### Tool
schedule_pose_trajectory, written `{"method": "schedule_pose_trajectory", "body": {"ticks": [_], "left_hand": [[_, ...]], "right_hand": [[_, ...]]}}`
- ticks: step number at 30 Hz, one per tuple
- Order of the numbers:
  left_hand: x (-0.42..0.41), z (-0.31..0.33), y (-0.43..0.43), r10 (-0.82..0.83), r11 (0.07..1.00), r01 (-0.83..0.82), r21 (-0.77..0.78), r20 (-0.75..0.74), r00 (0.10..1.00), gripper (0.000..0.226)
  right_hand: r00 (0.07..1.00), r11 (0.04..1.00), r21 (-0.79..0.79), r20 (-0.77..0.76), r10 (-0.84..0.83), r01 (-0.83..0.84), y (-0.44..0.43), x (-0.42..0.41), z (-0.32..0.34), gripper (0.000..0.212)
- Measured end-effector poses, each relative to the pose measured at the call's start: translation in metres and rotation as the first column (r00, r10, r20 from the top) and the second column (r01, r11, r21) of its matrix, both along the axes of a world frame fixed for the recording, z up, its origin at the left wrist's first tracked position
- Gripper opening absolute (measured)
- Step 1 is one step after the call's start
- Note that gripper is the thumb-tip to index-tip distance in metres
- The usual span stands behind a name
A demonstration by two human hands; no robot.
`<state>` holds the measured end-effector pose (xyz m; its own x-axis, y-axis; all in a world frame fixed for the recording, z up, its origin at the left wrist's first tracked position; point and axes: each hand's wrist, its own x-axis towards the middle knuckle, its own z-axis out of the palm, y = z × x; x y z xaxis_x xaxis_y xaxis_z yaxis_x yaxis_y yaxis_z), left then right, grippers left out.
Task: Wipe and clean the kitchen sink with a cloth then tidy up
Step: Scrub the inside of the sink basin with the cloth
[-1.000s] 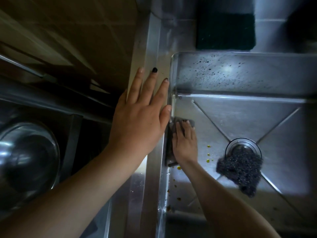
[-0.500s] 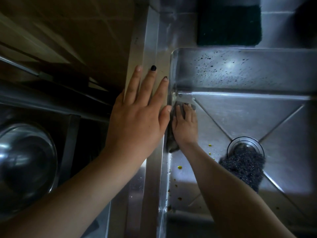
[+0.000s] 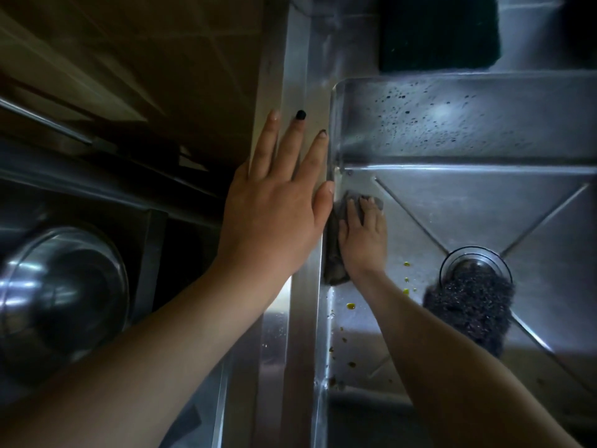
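Note:
The steel sink (image 3: 484, 202) has dark specks on its far wall and yellow-green drops on its floor near the left wall. My right hand (image 3: 363, 240) lies flat inside the basin, pressing a grey cloth (image 3: 336, 266) against the floor at the left wall; the cloth shows past my fingertips and below my wrist. My left hand (image 3: 277, 205) rests flat, fingers straight, on the sink's left rim (image 3: 300, 318). A dark steel-wool scrubber (image 3: 471, 302) lies over the drain (image 3: 475, 260).
A dark green scouring pad (image 3: 439, 33) sits on the ledge behind the basin. A shiny metal bowl (image 3: 61, 295) stands at the lower left, beside the counter. Brown floor tiles (image 3: 145, 59) show at the upper left.
My right hand has pushed the cloth along the left wall toward the far corner, then eased back slightly. My left hand has stayed on the rim.

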<state>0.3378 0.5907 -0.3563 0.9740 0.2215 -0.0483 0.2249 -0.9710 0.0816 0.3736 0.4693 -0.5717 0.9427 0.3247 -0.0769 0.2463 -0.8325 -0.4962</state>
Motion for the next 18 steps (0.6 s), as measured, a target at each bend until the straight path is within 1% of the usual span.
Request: {"method": "schedule_pose_trajectory", "body": {"ticks": [3,6,8,16,18], "left_hand": [[0.000,0.000,0.001,0.004,1.000,-0.004,-0.006,0.001,1.000,0.057],[0.000,0.001,0.001,0.004,1.000,-0.004,-0.003,0.008,1.000,0.057],[0.000,0.001,0.000,0.004,1.000,-0.004,0.000,-0.001,1.000,0.058],[0.000,-0.001,0.002,-0.018,1.000,0.018,0.004,0.049,0.999,0.054],[0.000,-0.002,0.001,-0.017,1.000,0.017,0.002,0.048,0.999,0.054]], "right_hand": [[0.998,0.999,-0.024,0.054,0.046,-0.044,-0.017,-0.028,0.003,0.045],[0.995,0.994,-0.074,0.046,0.087,-0.083,-0.029,-0.043,0.005,0.051],[0.994,0.990,-0.106,0.049,0.101,-0.095,-0.030,-0.044,0.004,0.052],[0.995,0.995,-0.059,0.051,0.086,-0.083,-0.001,0.011,-0.005,0.049],[0.995,0.994,-0.078,0.051,0.086,-0.082,0.009,0.028,-0.009,0.049]]}}
